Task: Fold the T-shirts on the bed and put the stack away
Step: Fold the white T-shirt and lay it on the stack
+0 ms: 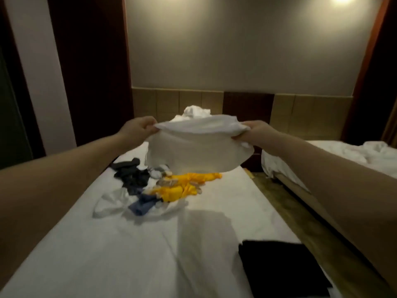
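T-shirts wait all along the bed (129, 254). Nearest, on its right edge, a black T-shirt (279, 269) lies folded flat, likely the start of the stack. Farther up the middle sits a messy pile (163, 186) of yellow, blue, dark and white clothes, not folded yet. Above and past it, both arms reach out. The left hand (139, 127) pinches one end of the top edge of a white T-shirt (193, 147). The right hand (255, 131) pinches the other end, fingers curled tight on the cloth. It hangs in the air over the bed, held wide, I think, so it drops straight and can be laid flat to fold. Behind it is a white heap (196, 111) by the headboard (247, 106).
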